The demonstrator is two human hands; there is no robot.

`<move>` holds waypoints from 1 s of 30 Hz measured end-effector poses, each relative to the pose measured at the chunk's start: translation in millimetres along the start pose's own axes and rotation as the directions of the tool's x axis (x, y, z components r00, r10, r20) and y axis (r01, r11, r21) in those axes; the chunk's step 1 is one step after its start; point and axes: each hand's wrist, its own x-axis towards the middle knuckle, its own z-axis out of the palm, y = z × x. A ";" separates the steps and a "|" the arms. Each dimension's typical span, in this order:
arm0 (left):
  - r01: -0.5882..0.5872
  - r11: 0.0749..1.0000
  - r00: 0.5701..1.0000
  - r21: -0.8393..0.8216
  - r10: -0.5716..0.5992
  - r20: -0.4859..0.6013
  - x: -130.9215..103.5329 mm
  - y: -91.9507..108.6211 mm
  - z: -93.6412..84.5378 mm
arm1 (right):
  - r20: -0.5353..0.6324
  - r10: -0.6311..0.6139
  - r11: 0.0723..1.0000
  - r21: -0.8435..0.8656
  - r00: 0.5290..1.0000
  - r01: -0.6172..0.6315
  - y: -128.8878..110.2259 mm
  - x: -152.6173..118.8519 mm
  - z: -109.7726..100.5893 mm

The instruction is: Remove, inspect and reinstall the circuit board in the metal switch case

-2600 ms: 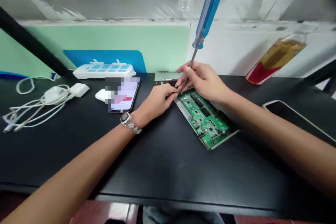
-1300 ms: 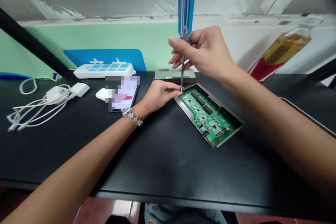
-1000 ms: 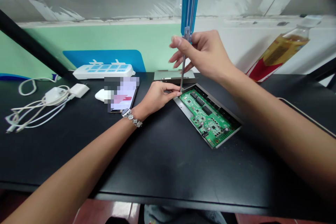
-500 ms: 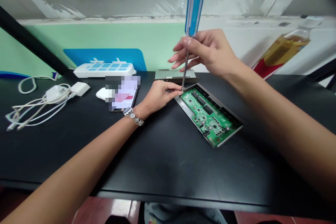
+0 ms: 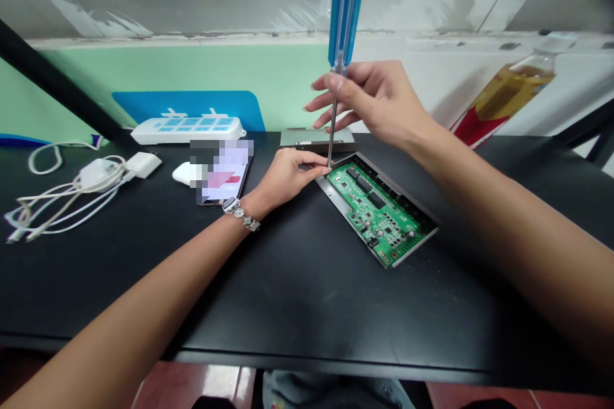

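Observation:
A green circuit board (image 5: 378, 211) lies in a shallow metal tray (image 5: 346, 212) on the black table. My right hand (image 5: 371, 99) grips a screwdriver (image 5: 346, 13) with a clear blue handle at the top of its shaft, thumb and index finger pinched, the other fingers spread. The screwdriver stands nearly upright, its tip down at the board's far left corner. My left hand (image 5: 295, 172) has its thumb and index finger closed at that same corner, beside the tip. Whether they hold the shaft, the tray's edge or a small part is hidden.
A flat metal piece (image 5: 316, 137) lies behind the board. To the left are a phone (image 5: 225, 172), a white case (image 5: 187, 174), a white power strip (image 5: 189, 130) and a charger with coiled cables (image 5: 98, 176). A bottle (image 5: 503, 99) stands at the back right.
The screwdriver handle has tilted slightly and now stands straighter. The whole view has shifted a little. Both hands remain at the same corner of the board.

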 end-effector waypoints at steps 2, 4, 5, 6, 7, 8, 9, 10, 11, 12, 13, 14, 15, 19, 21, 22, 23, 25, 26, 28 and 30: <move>0.001 1.000 1.000 0.002 -0.001 -0.001 -0.1 0.1 -0.1 | -0.077 0.008 1.000 -0.024 0.997 -0.010 5.5 -3.5 4.1; -0.002 1.000 1.000 0.000 0.002 0.003 -0.1 0.1 -0.1 | -0.167 0.013 0.999 -0.040 0.986 -0.019 14.0 -8.6 11.1; -0.005 1.000 1.000 -0.001 0.005 0.004 -0.1 0.0 -0.2 | -0.211 0.011 0.999 -0.040 0.978 -0.019 18.5 -11.7 14.8; -0.008 1.000 1.000 -0.002 0.009 0.004 0.0 -0.2 -0.2 | -0.248 0.008 0.999 -0.036 0.969 -0.018 22.8 -14.9 18.2; -0.012 1.000 1.000 -0.003 0.012 0.003 0.1 -0.5 -0.2 | -0.277 0.006 0.999 -0.031 0.961 -0.015 26.5 -18.2 21.2; -0.016 1.000 1.000 -0.003 0.016 0.001 0.3 -0.8 -0.1 | -0.302 0.002 1.000 -0.026 0.953 -0.010 29.5 -21.2 23.7; -0.018 1.000 1.000 0.000 0.018 0.000 0.4 -1.0 -0.1 | -0.321 -0.001 1.000 -0.024 0.947 -0.007 31.6 -23.9 25.5; -0.018 1.000 1.000 0.004 0.018 -0.001 0.5 -1.2 -0.1 | -0.333 -0.003 1.000 -0.028 0.943 -0.007 32.9 -26.0 26.9; -0.017 1.000 1.000 0.007 0.017 -0.002 0.6 -1.1 0.0 | -0.340 -0.005 0.999 -0.036 0.941 -0.008 33.5 -27.4 27.7; -0.013 1.000 1.000 0.007 0.013 -0.001 0.5 -0.9 0.1 | -0.338 -0.006 0.999 -0.047 0.941 -0.011 33.6 -28.3 28.0; -0.008 1.000 1.000 0.004 0.008 0.001 0.4 -0.4 0.2 | -0.331 -0.007 0.998 -0.060 0.944 -0.014 33.4 -28.7 27.9; -0.005 1.000 1.000 -0.004 0.005 0.001 0.2 0.2 0.4 | -0.318 -0.010 0.997 -0.073 0.948 -0.014 33.1 -28.8 27.5; -0.002 1.000 1.000 -0.015 0.002 0.001 -0.1 0.9 0.6 | -0.303 -0.013 0.996 -0.083 0.953 -0.013 32.8 -28.7 26.7; -0.001 0.999 1.000 -0.044 0.001 -0.005 -1.1 3.3 1.4 | -0.261 -0.039 0.994 -0.109 0.964 0.011 33.5 -28.3 23.3; 0.002 0.999 1.000 -0.045 -0.002 -0.009 -1.3 3.6 1.6 | -0.236 -0.050 0.992 -0.121 0.970 0.022 34.6 -28.6 22.5; 0.003 0.999 1.000 -0.045 -0.003 -0.011 -1.3 3.5 1.7 | -0.218 -0.053 0.992 -0.125 0.974 0.026 35.2 -28.6 22.5; 0.002 0.999 1.000 -0.046 -0.003 -0.014 -1.2 3.3 1.8 | -0.200 -0.055 0.992 -0.124 0.978 0.030 35.8 -28.7 22.8; -0.003 0.999 1.000 -0.050 0.002 -0.016 -0.9 2.6 1.9 | -0.181 -0.059 0.993 -0.112 0.982 0.039 36.8 -28.6 23.9; -0.006 0.999 1.000 -0.050 0.005 -0.017 -0.7 2.4 1.9 | -0.183 -0.063 0.993 -0.113 0.981 0.042 37.2 -28.6 24.5; -0.006 0.999 1.000 -0.043 0.005 -0.018 -0.2 2.3 2.1 | -0.206 -0.083 0.983 -0.180 0.975 0.045 37.5 -28.9 25.3; 0.002 0.999 1.000 -0.039 -0.003 -0.020 0.1 3.2 2.2 | -0.216 -0.117 0.936 -0.350 0.969 0.035 36.5 -29.8 25.1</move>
